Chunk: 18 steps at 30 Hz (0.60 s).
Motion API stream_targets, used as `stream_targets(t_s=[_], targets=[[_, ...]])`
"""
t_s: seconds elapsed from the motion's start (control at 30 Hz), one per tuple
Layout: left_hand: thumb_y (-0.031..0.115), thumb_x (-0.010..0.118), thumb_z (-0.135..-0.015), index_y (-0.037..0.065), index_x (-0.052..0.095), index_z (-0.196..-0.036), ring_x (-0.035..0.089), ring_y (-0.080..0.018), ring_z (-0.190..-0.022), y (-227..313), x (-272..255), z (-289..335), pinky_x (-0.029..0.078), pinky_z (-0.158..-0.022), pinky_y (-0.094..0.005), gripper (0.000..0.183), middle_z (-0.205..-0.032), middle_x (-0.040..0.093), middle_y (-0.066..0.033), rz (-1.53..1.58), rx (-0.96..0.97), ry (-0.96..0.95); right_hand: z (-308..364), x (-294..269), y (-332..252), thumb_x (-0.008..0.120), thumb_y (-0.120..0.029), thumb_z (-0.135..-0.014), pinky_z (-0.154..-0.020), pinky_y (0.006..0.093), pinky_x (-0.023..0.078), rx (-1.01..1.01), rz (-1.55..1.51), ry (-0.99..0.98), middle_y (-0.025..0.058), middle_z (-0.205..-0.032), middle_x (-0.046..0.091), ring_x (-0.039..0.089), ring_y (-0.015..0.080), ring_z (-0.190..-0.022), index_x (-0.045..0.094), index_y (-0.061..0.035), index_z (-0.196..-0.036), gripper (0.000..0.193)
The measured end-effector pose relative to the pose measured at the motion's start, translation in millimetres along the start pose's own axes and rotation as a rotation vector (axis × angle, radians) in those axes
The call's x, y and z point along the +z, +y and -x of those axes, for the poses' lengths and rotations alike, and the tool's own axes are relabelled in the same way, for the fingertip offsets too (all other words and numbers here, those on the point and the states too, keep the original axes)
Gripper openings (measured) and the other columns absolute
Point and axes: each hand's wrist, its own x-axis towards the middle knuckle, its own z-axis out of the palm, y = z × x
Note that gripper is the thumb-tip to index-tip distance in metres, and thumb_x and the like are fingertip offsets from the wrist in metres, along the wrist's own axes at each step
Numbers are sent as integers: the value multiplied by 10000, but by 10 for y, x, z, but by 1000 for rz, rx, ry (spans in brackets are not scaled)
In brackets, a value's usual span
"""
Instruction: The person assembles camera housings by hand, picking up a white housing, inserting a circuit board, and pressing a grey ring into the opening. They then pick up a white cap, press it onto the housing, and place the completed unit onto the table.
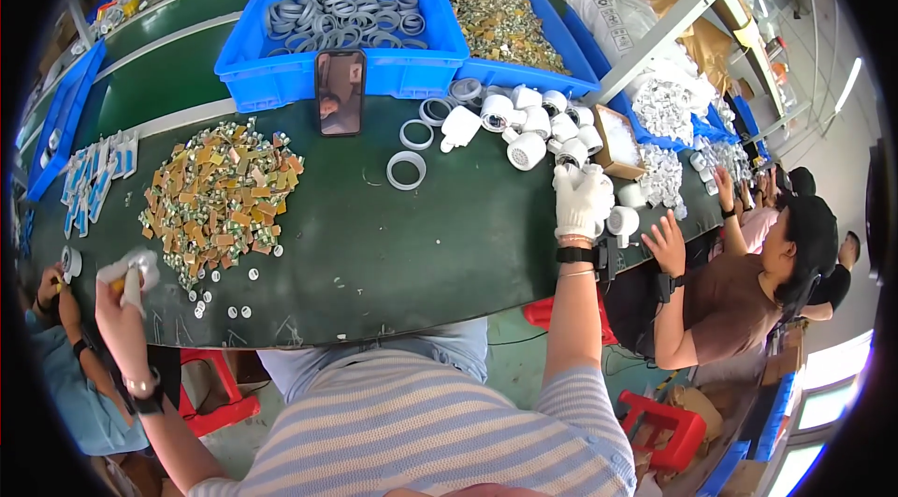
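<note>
My right hand (pixel 582 202), in a white glove, reaches to the right part of the bench. Its fingers curl over a white round-headed plastic housing (pixel 571 153) at the near edge of a cluster of such housings. Another housing (pixel 622 222) lies beside the wrist. Partly gloved, my left hand (pixel 129 284) is raised over the left front edge of the bench. Its fingers are bent around something whitish that blur hides. To its right spreads a heap of small circuit boards (pixel 224 198), with several small white discs (pixel 215 276) at the near side.
A phone (pixel 340 93) leans on a blue bin (pixel 245 76) of grey rings. Loose grey rings (pixel 406 171) lie mid-bench. Another blue bin (pixel 533 74) holds circuit boards. Blue-white packs (pixel 98 174) lie far left. Co-workers sit close by: one's hand (pixel 666 243) is near my right arm, another's (pixel 49 288) at the left.
</note>
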Motion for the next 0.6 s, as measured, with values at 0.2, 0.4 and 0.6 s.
stream_targets(t_s=[0.2, 0.4, 0.6], targets=[[47, 710, -973, 81, 511, -1507, 621, -293, -1205, -199, 430, 40, 530, -954, -377, 571, -1424, 591, -147, -365, 289, 280, 377, -326, -420, 787, -202, -899, -794, 375, 558, 41, -584, -131, 153, -1053, 683, 663, 225, -920, 664, 26, -1211, 405], [260, 581, -1096, 107, 173, -1672, 609, -226, -1276, 779, 1726, 1145, 518, -1045, -361, 722, -1515, 506, -123, 1088, -99, -906, 1460, -1060, -1707, 769, -104, -940, -790, 301, 593, 160, -1602, -1013, 118, -1256, 645, 653, 157, -1053, 510, -30, -1363, 502], [451, 530, -1099, 125, 340, -1598, 632, -316, -1272, 578, 1933, 1105, 564, -1036, -512, 626, -1475, 562, -127, 1230, -409, -964, 1055, -520, -1798, 752, -158, -941, -815, 423, 553, -771, -920, -596, 155, -1063, 710, 668, 306, -889, 698, -54, -1257, 337]])
